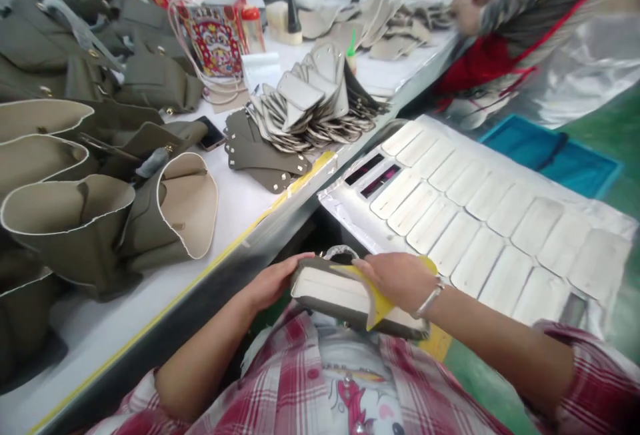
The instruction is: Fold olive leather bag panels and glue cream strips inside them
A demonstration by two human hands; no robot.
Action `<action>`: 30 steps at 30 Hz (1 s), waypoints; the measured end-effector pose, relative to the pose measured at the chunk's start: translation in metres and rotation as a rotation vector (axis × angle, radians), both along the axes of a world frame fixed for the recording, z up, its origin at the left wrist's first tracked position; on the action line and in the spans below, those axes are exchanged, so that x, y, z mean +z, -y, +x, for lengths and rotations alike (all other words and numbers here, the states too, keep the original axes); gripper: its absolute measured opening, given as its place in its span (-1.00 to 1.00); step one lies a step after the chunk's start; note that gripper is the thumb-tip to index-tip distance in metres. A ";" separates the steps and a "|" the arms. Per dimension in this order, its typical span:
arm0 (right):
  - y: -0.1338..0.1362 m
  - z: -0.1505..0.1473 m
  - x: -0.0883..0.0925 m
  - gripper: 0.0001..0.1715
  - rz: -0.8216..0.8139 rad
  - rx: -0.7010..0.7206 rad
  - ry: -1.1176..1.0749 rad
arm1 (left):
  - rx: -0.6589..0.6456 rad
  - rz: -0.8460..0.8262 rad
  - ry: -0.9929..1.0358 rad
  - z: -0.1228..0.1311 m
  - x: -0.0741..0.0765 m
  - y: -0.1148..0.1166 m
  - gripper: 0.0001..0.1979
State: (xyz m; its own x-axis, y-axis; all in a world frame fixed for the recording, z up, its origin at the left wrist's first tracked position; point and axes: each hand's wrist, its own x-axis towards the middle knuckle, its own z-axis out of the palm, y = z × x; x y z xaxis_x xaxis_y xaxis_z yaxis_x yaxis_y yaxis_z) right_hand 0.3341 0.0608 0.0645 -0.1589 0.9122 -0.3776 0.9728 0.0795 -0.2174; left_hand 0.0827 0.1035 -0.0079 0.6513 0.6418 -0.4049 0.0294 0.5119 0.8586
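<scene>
An olive-green bag [313, 303] is held in front of my body, its long cream-coloured panel [330, 283] facing up. My left hand [280, 280] grips the bag's left end, the fingers partly hidden behind it. My right hand [400, 278] is closed on a bent yellow sheet or cloth [380, 305], which lies across the cream panel. I cannot tell whether that sheet is paper or fabric. Behind the bag a pale wrapped loop [341, 251] shows, perhaps its handle.
A white board [357, 238] to the right carries rows of pale rounded panels [455, 245]. On the left table stand several olive bags [187, 205], beside a pile of leather pieces [305, 98]. A phone [211, 133] lies near them. A co-worker's hand [470, 13] is at the far right.
</scene>
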 end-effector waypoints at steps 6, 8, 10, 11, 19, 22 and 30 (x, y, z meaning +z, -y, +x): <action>0.073 0.016 0.024 -0.57 -0.144 -0.198 -0.455 | -0.066 0.039 -0.022 -0.006 -0.006 -0.003 -0.51; 0.091 0.007 0.017 -0.59 -0.207 -0.319 -0.639 | -0.066 0.168 -0.106 -0.006 -0.003 -0.006 -0.55; 0.103 -0.011 0.007 -0.59 -0.217 -0.418 -0.804 | -0.065 0.282 -0.193 -0.007 0.000 -0.009 -0.58; 0.107 -0.023 0.002 -0.58 -0.217 -0.467 -0.858 | -0.068 0.307 -0.231 -0.009 0.002 -0.010 -0.58; 0.107 -0.106 -0.035 -0.65 -0.205 -0.772 -1.114 | -0.161 -0.081 -0.078 -0.015 0.002 0.004 -0.44; 0.101 -0.127 -0.046 -0.72 -0.279 -0.924 -1.160 | -0.080 -0.212 0.150 -0.015 -0.004 0.010 -0.48; 0.080 -0.168 -0.061 -0.77 -0.454 -1.068 -1.454 | 0.023 -0.211 0.383 -0.015 -0.005 0.022 -0.36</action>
State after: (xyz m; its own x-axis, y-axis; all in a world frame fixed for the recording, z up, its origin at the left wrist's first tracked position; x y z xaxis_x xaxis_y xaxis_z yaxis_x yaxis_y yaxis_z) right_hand 0.1663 -0.0187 0.0038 -0.0393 0.7118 -0.7012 -0.3814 -0.6593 -0.6479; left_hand 0.0674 0.0819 -0.0129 0.7664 0.5870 -0.2609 -0.2841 0.6740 0.6819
